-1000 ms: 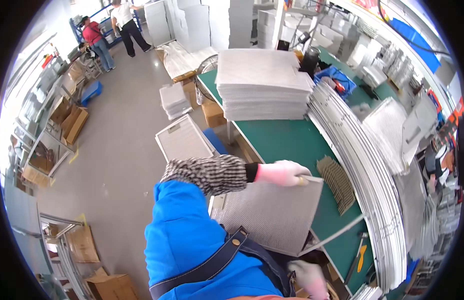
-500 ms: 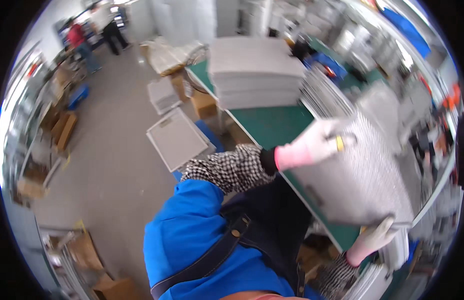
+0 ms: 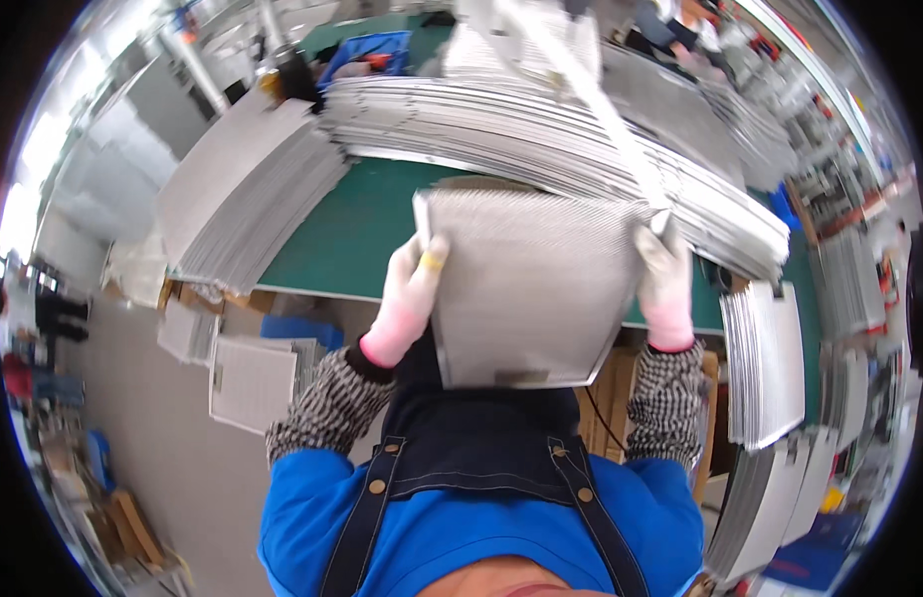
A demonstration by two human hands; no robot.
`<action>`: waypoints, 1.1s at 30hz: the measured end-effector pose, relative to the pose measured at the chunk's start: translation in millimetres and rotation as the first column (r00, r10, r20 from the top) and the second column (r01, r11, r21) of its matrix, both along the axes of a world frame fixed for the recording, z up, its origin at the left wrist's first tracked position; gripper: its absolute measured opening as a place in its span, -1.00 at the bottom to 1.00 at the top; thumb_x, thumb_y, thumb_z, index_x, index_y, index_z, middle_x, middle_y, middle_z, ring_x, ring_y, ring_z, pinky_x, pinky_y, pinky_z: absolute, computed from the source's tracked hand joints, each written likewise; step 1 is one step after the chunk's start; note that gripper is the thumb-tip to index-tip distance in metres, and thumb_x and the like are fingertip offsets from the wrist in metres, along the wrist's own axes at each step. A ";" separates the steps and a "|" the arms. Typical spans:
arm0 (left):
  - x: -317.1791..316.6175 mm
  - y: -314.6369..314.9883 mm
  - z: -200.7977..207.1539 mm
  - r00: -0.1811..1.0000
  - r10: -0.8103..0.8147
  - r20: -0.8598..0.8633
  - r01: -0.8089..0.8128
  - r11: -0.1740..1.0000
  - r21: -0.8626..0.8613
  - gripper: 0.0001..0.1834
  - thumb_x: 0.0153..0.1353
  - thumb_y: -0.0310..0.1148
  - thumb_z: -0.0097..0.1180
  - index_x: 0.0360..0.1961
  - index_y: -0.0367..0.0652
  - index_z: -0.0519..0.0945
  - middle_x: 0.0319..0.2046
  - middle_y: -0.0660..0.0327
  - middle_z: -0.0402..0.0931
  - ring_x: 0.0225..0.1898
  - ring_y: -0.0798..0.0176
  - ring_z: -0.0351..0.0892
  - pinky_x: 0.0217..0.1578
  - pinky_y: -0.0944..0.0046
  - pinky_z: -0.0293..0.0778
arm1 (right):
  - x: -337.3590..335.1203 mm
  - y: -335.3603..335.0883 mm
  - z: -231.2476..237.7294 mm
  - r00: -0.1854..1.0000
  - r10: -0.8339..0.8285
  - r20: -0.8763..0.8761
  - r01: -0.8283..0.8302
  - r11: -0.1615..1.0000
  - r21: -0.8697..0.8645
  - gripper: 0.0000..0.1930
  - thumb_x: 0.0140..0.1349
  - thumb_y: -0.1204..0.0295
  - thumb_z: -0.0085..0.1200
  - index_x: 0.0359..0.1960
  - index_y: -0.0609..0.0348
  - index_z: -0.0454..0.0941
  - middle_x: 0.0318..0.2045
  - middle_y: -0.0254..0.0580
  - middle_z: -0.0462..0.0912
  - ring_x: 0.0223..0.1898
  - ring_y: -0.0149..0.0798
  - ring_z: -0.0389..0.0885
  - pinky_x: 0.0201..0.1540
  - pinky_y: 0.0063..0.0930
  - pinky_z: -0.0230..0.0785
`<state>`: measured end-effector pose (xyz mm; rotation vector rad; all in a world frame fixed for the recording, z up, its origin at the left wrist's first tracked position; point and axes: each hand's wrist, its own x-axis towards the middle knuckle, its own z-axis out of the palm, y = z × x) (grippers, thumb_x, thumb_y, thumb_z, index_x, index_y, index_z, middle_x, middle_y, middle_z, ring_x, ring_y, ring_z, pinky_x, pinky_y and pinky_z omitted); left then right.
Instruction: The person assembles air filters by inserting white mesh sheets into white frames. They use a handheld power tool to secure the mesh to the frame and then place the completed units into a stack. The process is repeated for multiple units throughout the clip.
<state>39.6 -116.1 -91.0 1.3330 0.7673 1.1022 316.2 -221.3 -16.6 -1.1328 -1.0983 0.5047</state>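
Observation:
A silvery mesh filter panel (image 3: 531, 289) with a thin metal frame is held up tilted in front of my apron, over the bench's near edge. My left hand (image 3: 410, 291), in a white and pink glove, grips its left edge with the thumb on the face. My right hand (image 3: 666, 289), gloved alike, is closed on the right edge near the upper corner. The fingers behind the panel are hidden. Just beyond it, a long row of stacked mesh panels (image 3: 541, 149) lies across the green bench (image 3: 327, 234).
A tall stack of pale panels (image 3: 253, 189) stands at the bench's left. More panels (image 3: 765, 363) stand on the right, others (image 3: 251, 383) low on the left. A white post (image 3: 591, 99) slants over the bench. A blue bin (image 3: 367, 55) sits at the back.
The view has swung round to face the bench squarely. The panel, earlier low over the bench at right, is now raised before my body, with a hand at each side edge.

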 end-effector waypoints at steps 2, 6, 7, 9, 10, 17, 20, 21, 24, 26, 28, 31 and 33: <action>-18.4 -5.4 -14.4 0.983 -0.047 -0.178 0.034 0.997 -0.075 -0.63 0.43 -0.08 0.12 -0.14 -0.24 0.53 -0.40 0.49 0.24 -0.35 0.57 0.13 -0.29 0.48 0.19 | 17.9 3.9 -28.2 0.989 0.017 0.144 0.033 0.939 -0.341 -0.63 0.35 0.27 0.13 0.03 0.32 0.53 -0.33 -0.44 0.55 -0.29 -0.53 0.41 -0.20 -0.62 0.28; -6.9 26.5 55.7 0.847 0.467 -0.255 -0.115 0.628 0.770 -0.17 0.06 -0.50 0.41 0.36 -0.25 0.31 0.19 -0.01 0.43 0.27 0.05 0.40 0.24 0.08 0.36 | -11.9 31.3 -32.0 0.979 0.136 -0.153 -0.173 0.950 -0.262 -0.72 0.33 0.30 0.13 -0.07 0.27 0.56 -0.40 -0.48 0.51 -0.36 -0.57 0.37 -0.25 -0.63 0.25; 1.8 31.5 83.7 0.787 0.572 -0.233 0.025 0.348 0.937 -0.21 -0.02 -0.49 0.45 0.29 -0.23 0.39 0.18 -0.02 0.43 0.25 -0.05 0.41 0.22 0.05 0.38 | -16.3 38.2 -29.2 0.974 0.175 -0.145 -0.211 0.933 -0.292 -0.72 0.33 0.31 0.14 -0.08 0.27 0.57 -0.41 -0.48 0.50 -0.36 -0.57 0.37 -0.25 -0.64 0.25; 28.7 31.4 128.3 0.769 0.556 -0.317 0.277 0.157 0.948 -0.32 -0.06 -0.33 0.48 0.13 -0.19 0.50 0.09 0.01 0.50 0.18 -0.08 0.47 0.18 0.06 0.41 | -26.1 50.1 -21.1 0.955 0.267 -0.133 -0.297 0.890 -0.345 -0.73 0.32 0.32 0.14 -0.11 0.28 0.57 -0.42 -0.50 0.49 -0.36 -0.58 0.37 -0.26 -0.66 0.24; 36.7 32.9 136.0 0.775 0.559 -0.295 0.329 0.042 0.943 -0.38 -0.06 -0.27 0.48 0.06 -0.17 0.53 0.03 0.04 0.55 0.13 -0.04 0.53 0.15 0.09 0.43 | -30.8 54.3 -14.7 0.947 0.300 -0.115 -0.321 0.878 -0.354 -0.74 0.31 0.33 0.14 -0.12 0.28 0.58 -0.43 -0.50 0.48 -0.37 -0.59 0.37 -0.27 -0.66 0.24; 30.8 55.1 111.9 0.488 0.036 -0.872 0.656 0.644 0.394 -0.61 0.16 -0.15 0.35 -0.19 -0.23 0.57 -0.40 0.00 0.61 -0.27 -0.03 0.68 -0.23 0.04 0.54 | -37.6 64.1 5.5 0.882 0.430 0.191 -0.296 0.823 -0.485 -0.70 0.27 0.34 0.17 -0.09 0.33 0.56 -0.39 -0.37 0.54 -0.35 -0.53 0.43 -0.24 -0.58 0.33; 30.2 52.1 95.0 0.579 -0.214 -0.786 0.612 0.752 0.246 -0.63 0.19 -0.15 0.31 -0.23 -0.26 0.57 -0.34 -0.04 0.61 -0.24 -0.07 0.67 -0.21 0.02 0.54 | -34.1 63.3 11.7 0.808 0.510 0.296 -0.348 0.818 -0.459 -0.68 0.26 0.37 0.16 -0.02 0.29 0.55 -0.28 -0.23 0.65 -0.25 -0.45 0.53 -0.13 -0.51 0.40; 28.6 51.6 90.9 0.582 -0.219 -0.783 0.610 0.754 0.243 -0.65 0.20 -0.19 0.29 -0.18 -0.27 0.59 -0.31 -0.04 0.62 -0.24 -0.06 0.65 -0.18 0.06 0.52 | -30.9 61.6 18.5 0.759 0.559 0.332 -0.337 0.775 -0.534 -0.67 0.26 0.37 0.15 0.00 0.28 0.55 -0.27 -0.20 0.65 -0.25 -0.42 0.54 -0.12 -0.48 0.41; 23.4 60.3 82.9 0.509 -0.129 -0.851 0.727 0.593 0.346 -0.64 0.20 -0.18 0.28 -0.15 -0.27 0.60 -0.27 -0.03 0.62 -0.18 -0.10 0.62 -0.14 0.04 0.52 | -7.9 53.6 35.9 0.590 0.647 0.484 -0.261 0.720 -0.643 -0.68 0.28 0.35 0.09 0.01 0.26 0.53 -0.27 0.04 0.65 -0.17 -0.12 0.64 -0.07 -0.28 0.45; 14.9 67.3 91.1 0.378 -0.089 -0.921 0.771 0.582 0.260 -0.64 0.21 -0.20 0.25 -0.11 -0.26 0.61 -0.23 -0.03 0.62 -0.14 -0.11 0.61 -0.11 0.02 0.51 | 22.9 42.5 42.6 0.541 0.692 0.478 -0.192 0.655 -0.731 -0.67 0.28 0.33 0.09 0.01 0.25 0.53 -0.24 0.06 0.66 -0.16 -0.07 0.64 -0.04 -0.24 0.45; 2.0 77.2 81.1 0.413 -0.141 -0.900 0.775 0.573 0.266 -0.65 0.24 -0.20 0.23 -0.09 -0.26 0.60 -0.24 -0.05 0.60 -0.15 -0.11 0.61 -0.12 0.03 0.51 | 50.5 32.0 41.2 0.477 0.726 0.495 -0.090 0.601 -0.795 -0.66 0.28 0.32 0.08 0.02 0.25 0.53 -0.21 0.06 0.66 -0.15 -0.03 0.64 -0.01 -0.25 0.46; 15.0 68.9 80.0 0.453 -0.232 -0.861 0.771 0.587 0.248 -0.66 0.27 -0.24 0.20 -0.07 -0.28 0.59 -0.28 -0.07 0.59 -0.19 -0.12 0.60 -0.16 0.04 0.49 | 56.7 27.8 35.8 0.356 0.718 0.598 -0.021 0.646 -0.763 -0.64 0.26 0.32 0.09 0.03 0.27 0.52 -0.20 0.05 0.65 -0.14 0.00 0.64 0.02 -0.24 0.46; 30.5 66.0 81.1 0.478 -0.261 -0.839 0.791 0.544 0.281 -0.68 0.27 -0.26 0.20 -0.08 -0.29 0.60 -0.31 -0.07 0.59 -0.22 -0.10 0.61 -0.19 0.06 0.49 | 38.0 26.2 40.1 0.332 0.648 0.686 -0.109 0.748 -0.654 -0.62 0.26 0.31 0.12 0.03 0.29 0.51 -0.20 0.07 0.62 -0.11 0.05 0.63 0.04 -0.21 0.46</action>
